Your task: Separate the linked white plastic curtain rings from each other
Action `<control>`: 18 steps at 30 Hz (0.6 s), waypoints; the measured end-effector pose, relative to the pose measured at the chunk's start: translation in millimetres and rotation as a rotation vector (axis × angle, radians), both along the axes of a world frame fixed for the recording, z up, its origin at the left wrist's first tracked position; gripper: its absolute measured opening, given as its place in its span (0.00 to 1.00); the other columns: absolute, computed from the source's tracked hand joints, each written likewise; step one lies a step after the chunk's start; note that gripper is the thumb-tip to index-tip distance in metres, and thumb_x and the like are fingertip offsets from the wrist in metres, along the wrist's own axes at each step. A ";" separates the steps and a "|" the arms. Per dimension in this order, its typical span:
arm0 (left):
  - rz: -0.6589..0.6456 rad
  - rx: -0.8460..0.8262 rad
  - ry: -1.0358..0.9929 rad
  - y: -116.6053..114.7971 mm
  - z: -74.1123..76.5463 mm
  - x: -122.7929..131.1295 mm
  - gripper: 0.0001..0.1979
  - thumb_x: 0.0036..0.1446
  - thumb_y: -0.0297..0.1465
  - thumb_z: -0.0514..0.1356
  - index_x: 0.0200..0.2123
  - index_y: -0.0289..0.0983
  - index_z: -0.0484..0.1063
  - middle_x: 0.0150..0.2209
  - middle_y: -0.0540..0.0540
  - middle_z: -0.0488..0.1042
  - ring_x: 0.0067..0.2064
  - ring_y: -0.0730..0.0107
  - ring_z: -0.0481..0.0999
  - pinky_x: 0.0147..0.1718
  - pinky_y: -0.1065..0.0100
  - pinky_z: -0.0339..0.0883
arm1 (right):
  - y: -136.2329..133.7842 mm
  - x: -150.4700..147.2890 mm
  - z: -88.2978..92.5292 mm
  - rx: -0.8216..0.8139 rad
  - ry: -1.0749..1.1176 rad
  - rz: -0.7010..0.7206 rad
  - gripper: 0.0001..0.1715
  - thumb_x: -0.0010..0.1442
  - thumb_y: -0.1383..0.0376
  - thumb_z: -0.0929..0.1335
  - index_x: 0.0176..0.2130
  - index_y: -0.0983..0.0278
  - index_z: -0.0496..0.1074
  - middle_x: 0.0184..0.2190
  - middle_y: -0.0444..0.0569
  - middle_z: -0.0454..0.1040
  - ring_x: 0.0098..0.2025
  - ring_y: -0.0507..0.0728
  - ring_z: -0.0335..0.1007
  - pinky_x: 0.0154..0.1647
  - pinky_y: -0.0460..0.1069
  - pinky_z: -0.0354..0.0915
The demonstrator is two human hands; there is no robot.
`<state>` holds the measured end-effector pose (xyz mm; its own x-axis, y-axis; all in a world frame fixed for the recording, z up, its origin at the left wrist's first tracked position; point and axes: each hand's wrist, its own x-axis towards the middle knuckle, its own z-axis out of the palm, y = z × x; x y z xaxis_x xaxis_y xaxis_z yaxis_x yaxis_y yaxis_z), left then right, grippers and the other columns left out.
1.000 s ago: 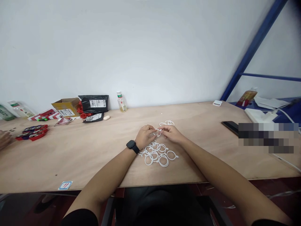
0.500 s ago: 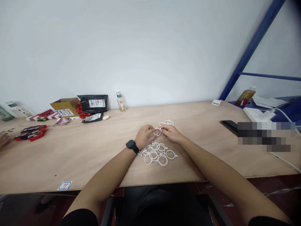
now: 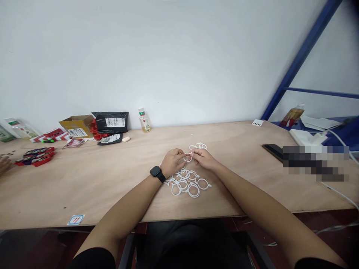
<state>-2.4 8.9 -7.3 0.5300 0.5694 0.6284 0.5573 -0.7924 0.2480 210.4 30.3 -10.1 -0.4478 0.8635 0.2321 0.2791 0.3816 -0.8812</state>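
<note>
My left hand (image 3: pixel 173 161) and my right hand (image 3: pixel 204 158) meet over the middle of the wooden table (image 3: pixel 112 186), both pinching one white plastic ring (image 3: pixel 188 157) between their fingertips. A black watch (image 3: pixel 157 173) sits on my left wrist. Just in front of my hands lies a pile of several white rings (image 3: pixel 187 182). A smaller cluster of white rings (image 3: pixel 198 146) lies just behind my right hand.
At the back left are a cardboard box (image 3: pixel 75 126), a black parcel bag (image 3: pixel 111 122), a small bottle (image 3: pixel 144 120) and red packets (image 3: pixel 35 156). Another person's hand (image 3: pixel 3 163) shows at the left edge. A black phone (image 3: pixel 272 149) and cables lie at the right.
None beyond a slight shift of the camera; both hands stay pinched on the same ring.
</note>
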 end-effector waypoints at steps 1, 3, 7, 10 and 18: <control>-0.002 0.002 0.006 -0.4 0.3 0.2 0.15 0.56 0.33 0.61 0.48 0.41 0.74 0.43 0.42 0.73 0.44 0.63 0.72 0.45 0.59 0.67 | -0.3 -0.2 0.7 0.000 -0.006 -0.003 0.16 0.61 0.57 0.63 0.32 0.64 0.73 0.21 0.42 0.71 0.21 0.50 0.63 0.24 0.44 0.59; 0.000 0.002 0.019 -1.4 1.1 0.6 0.14 0.56 0.33 0.61 0.47 0.41 0.74 0.43 0.42 0.73 0.44 0.63 0.72 0.45 0.59 0.67 | -1.1 -0.8 2.2 -0.009 -0.014 -0.016 0.14 0.60 0.59 0.63 0.32 0.65 0.73 0.18 0.41 0.69 0.20 0.50 0.62 0.24 0.44 0.58; 0.006 -0.008 0.034 -2.8 2.5 1.7 0.14 0.57 0.33 0.61 0.47 0.42 0.74 0.43 0.42 0.73 0.44 0.63 0.71 0.45 0.60 0.66 | -2.9 -2.1 5.1 -0.016 -0.030 -0.061 0.12 0.57 0.62 0.63 0.32 0.65 0.73 0.15 0.40 0.66 0.19 0.50 0.62 0.23 0.44 0.57; -0.013 -0.013 0.054 -3.0 2.9 2.0 0.14 0.57 0.33 0.61 0.47 0.42 0.74 0.44 0.42 0.72 0.45 0.63 0.71 0.45 0.60 0.66 | -3.9 -2.1 6.7 0.001 -0.041 -0.096 0.11 0.55 0.65 0.62 0.30 0.65 0.73 0.14 0.40 0.66 0.19 0.51 0.63 0.23 0.44 0.58; -0.099 -0.078 0.097 -7.1 6.6 2.7 0.17 0.58 0.34 0.59 0.51 0.44 0.73 0.44 0.43 0.73 0.46 0.64 0.72 0.47 0.61 0.65 | -5.4 -1.0 11.7 0.042 -0.065 -0.122 0.13 0.52 0.68 0.61 0.27 0.64 0.74 0.14 0.41 0.68 0.20 0.51 0.66 0.25 0.44 0.60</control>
